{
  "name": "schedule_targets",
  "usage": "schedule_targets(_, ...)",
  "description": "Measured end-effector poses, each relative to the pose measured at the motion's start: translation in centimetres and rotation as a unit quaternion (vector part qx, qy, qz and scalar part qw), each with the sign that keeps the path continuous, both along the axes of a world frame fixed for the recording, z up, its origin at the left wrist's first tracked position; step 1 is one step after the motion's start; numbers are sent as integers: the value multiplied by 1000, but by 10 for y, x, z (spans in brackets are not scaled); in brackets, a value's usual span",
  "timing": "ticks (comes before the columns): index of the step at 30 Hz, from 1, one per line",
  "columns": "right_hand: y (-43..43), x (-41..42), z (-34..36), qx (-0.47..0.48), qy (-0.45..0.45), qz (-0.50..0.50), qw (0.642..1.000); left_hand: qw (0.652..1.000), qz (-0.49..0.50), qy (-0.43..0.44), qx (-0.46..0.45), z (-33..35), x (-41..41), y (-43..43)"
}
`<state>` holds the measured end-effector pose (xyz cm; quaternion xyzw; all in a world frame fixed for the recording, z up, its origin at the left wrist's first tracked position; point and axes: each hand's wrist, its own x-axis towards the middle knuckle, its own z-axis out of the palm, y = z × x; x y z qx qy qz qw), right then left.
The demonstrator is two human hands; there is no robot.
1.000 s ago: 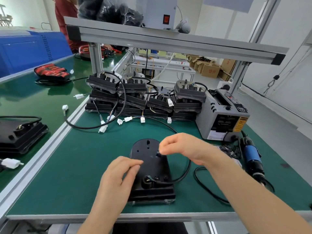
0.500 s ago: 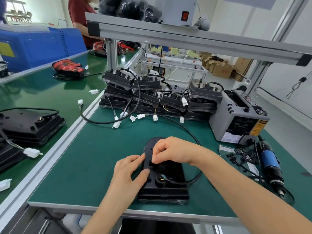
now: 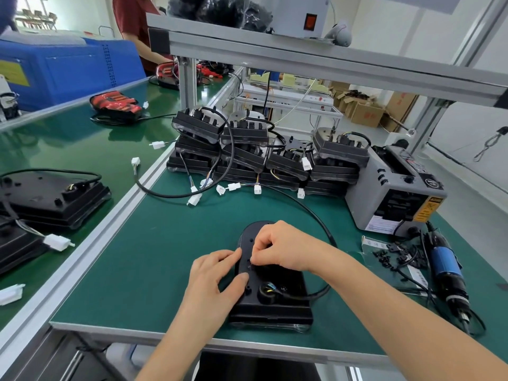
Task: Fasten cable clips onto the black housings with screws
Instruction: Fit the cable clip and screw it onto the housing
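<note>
Bright, even overhead light. Glare on the green surface (image 3: 82,138) at 9 o'clock; soft shadow beside the black housing (image 3: 275,306). Wide-angle distortion bends the frame rail (image 3: 330,66) at 12 o'clock.

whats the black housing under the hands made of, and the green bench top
Black housing: looks like moulded plastic, matte to satin, given its rounded edges, moulded holes and soft highlights. Green bench top: probably a rubber or vinyl mat, flat and matte with a faint sheen; which one is unclear.
</note>
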<state>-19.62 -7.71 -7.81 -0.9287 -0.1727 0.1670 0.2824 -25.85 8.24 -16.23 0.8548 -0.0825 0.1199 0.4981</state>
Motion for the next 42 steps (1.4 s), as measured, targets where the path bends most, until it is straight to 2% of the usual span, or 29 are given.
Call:
schedule_targets(23, 4, -9, -5, -54, -69, 0, 996, 999, 13, -21, 22, 3, -5, -1)
schedule_targets(26, 5, -9, -6, -59, -82, 7, 995, 990, 29, -113, 82, 8, -13, -1)
schedule_targets(29, 4, -8, -7, -60, -83, 13, 995, 959, 22, -222, 177, 12, -18, 0)
schedule_targets(34, 2, -7, -9, -53, -81, 12, 995, 939, 40, -219, 263, 18, -17, 5)
schedule_targets(42, 1, -5, -9, -42, -79, 7, 996, 916, -11, -261, 304, 23, -12, 11)
